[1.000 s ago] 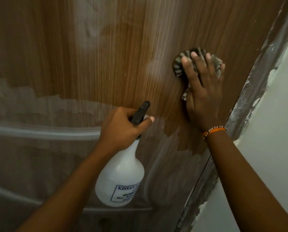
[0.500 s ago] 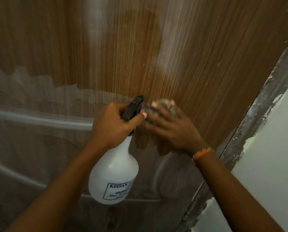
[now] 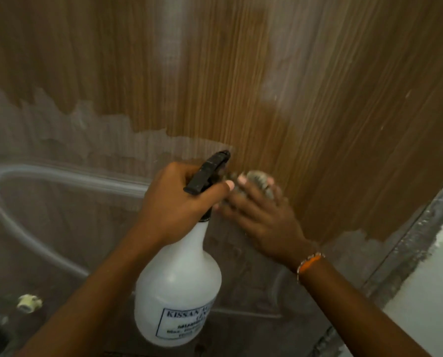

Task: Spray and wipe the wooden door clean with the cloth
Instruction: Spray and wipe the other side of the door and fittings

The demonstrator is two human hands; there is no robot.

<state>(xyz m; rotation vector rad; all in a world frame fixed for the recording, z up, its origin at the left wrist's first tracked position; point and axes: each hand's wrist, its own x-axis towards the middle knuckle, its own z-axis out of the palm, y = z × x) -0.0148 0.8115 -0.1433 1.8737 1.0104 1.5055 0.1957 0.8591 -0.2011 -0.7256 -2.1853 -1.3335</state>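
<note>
The right hand (image 3: 264, 217) pressed the cloth (image 3: 256, 180) flat-fingered against the wooden door (image 3: 305, 99), likely to scrub where clean grain met grey film. Just left of it, the left hand (image 3: 179, 202) gripped the spray bottle (image 3: 176, 292) by its neck (thumb over the trigger head), kept ready.

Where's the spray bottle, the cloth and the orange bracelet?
spray bottle (image 3: 177, 287), head view, on its white belly.
cloth (image 3: 257, 177), head view, on the bit peeking past the fingertips.
orange bracelet (image 3: 310, 262), head view, on the orange band.
</note>
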